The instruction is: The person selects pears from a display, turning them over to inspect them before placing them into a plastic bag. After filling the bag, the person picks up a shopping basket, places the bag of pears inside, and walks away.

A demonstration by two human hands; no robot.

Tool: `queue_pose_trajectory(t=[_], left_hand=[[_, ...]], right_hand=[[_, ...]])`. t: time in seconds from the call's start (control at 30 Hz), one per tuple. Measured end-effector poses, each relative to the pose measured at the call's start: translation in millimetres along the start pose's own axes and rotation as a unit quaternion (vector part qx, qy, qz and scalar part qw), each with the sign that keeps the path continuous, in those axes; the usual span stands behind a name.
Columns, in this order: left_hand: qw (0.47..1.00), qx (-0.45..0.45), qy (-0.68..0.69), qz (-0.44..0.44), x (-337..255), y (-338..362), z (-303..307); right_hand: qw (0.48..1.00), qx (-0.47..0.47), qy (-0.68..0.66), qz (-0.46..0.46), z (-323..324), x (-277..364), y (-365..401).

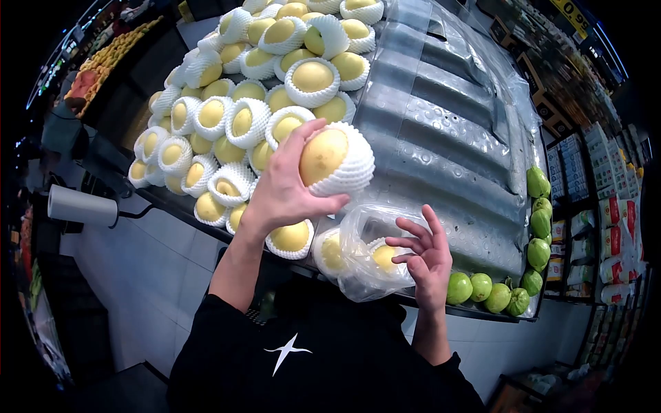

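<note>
My left hand point(286, 182) is wrapped round a yellow melon point(323, 155) in a white foam net, held up in front of the heap. Below it, on the stand's near edge, sits a clear plastic bag point(361, 272) with its mouth upward. Inside the bag a yellow melon point(384, 257) shows, and another netted melon point(332, 252) is seen at its left side. At the bag's right rim, my right hand point(425, 255) has its fingers spread, the fingertips overlapping the thin plastic.
Netted yellow melons point(241, 124) are heaped on the stand's left. Ridged grey tray liners point(447, 144) cover the right part. Green guavas point(497, 297) line the near-right edge. A white bag roll point(82, 205) sticks out at left, and packed shelves point(613, 227) stand at right.
</note>
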State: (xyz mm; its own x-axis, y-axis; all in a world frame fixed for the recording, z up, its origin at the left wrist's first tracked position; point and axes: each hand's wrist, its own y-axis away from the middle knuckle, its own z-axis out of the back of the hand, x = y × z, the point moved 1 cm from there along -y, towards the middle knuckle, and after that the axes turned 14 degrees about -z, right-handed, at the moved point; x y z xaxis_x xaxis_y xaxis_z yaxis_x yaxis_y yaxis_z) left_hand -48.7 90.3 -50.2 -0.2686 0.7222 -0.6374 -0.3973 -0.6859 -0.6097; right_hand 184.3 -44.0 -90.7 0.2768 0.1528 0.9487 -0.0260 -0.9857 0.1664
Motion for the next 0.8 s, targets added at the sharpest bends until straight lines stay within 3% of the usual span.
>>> queue_pose_trajectory(t=[0.1, 0.17, 0.3, 0.5, 0.6, 0.73, 0.77, 0.8], left_hand=[[0.992, -0.089, -0.019, 0.084, 36.6, -18.5, 40.3], [0.983, -0.127, -0.111, 0.072, 81.5, -31.7, 61.9], [0.951, -0.135, -0.232, 0.15, 140.1, -66.5, 87.7], [0.908, -0.103, -0.355, 0.195, 175.1, -88.1, 80.1], [0.881, -0.032, -0.41, 0.236, 177.8, -85.8, 67.6], [0.87, 0.005, -0.428, 0.245, 183.7, -84.3, 70.2], [0.86, -0.004, -0.467, 0.203, 179.7, -80.4, 69.5], [0.878, -0.054, -0.465, 0.097, 171.5, -74.9, 69.3]], right_hand=[[0.997, -0.054, 0.046, 0.02, 13.8, -13.9, 3.8], [0.997, -0.066, 0.046, 0.02, 16.1, -20.1, 7.6], [0.994, -0.101, 0.044, 0.012, 16.1, -30.5, 12.3], [0.985, -0.144, 0.094, 0.004, 14.7, -33.8, 8.8], [0.982, -0.161, 0.098, -0.005, 20.5, -34.5, 6.3], [0.979, -0.163, 0.122, -0.009, 28.9, -38.5, 1.9], [0.979, -0.165, 0.116, -0.004, 29.3, -37.9, 1.5], [0.975, -0.17, 0.145, 0.005, 32.8, -37.3, 1.9]])
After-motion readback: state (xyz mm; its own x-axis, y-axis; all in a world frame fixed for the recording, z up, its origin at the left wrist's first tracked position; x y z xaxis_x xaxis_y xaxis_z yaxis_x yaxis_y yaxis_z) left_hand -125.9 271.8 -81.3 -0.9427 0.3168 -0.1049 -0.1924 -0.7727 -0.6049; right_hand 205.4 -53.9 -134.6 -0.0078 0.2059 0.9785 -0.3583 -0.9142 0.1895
